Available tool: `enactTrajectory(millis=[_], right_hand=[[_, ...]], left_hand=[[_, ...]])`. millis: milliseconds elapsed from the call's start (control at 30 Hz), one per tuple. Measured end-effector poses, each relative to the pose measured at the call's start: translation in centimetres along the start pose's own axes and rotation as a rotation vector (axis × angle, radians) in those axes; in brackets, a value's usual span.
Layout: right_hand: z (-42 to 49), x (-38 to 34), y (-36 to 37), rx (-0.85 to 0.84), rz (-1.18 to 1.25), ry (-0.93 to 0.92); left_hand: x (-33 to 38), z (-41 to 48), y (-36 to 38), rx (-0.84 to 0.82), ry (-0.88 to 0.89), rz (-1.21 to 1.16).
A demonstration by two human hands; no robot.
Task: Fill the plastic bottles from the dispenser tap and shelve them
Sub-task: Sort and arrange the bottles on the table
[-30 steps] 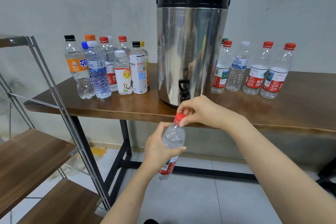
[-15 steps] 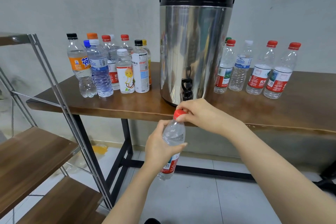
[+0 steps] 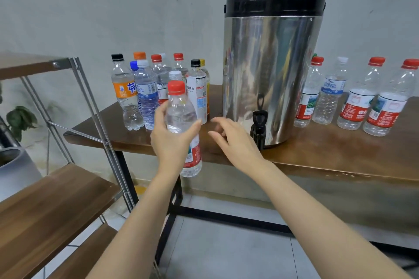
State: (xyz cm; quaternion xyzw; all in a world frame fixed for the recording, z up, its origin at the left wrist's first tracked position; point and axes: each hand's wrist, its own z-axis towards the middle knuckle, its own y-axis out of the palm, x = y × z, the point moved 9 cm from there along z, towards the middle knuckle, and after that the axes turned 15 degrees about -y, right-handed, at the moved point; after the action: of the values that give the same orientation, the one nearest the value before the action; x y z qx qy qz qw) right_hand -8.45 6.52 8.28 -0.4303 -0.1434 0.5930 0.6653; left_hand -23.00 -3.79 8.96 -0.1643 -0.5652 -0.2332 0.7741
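Gripping one red-capped bottle [image 3: 180, 110], left hand [image 3: 169, 144], right hand [image 3: 235, 140] loose, one dispenser [image 3: 272, 63]

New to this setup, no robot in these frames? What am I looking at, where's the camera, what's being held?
There is no robot here: a person works with two bare hands. Every picture comes from one wide-angle camera worn on the person's head. It looks forward and down, so the arms enter from the bottom edge.

On the brown table stands a steel dispenser with a black lid and a small black tap near its base. A cluster of capped bottles stands to the left of it and a row of bottles to the right. A metal-framed shelf with wooden boards is at the far left.

The left hand grips a clear bottle with a red cap, upright, in front of the table edge. The right hand is open and holds nothing, between that bottle and the tap.
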Motion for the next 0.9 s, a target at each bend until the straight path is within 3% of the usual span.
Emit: enactTrajectory(millis=[433, 667, 900], right_hand=[[4.1, 4.8, 8.8, -0.166, -0.226, 0.019], [3.6, 5.2, 10.5, -0.171, -0.325, -0.063], [3.7, 4.9, 10.5, -0.101, -0.390, -0.105]], left_hand=[[-2.6, 9.5, 3.3, 0.141, 0.125, 0.189], [-7.2, 8.6, 3.9, 0.251, 0.291, 0.618], [-9.2, 12.5, 4.6, 0.285, 0.173, 0.764]])
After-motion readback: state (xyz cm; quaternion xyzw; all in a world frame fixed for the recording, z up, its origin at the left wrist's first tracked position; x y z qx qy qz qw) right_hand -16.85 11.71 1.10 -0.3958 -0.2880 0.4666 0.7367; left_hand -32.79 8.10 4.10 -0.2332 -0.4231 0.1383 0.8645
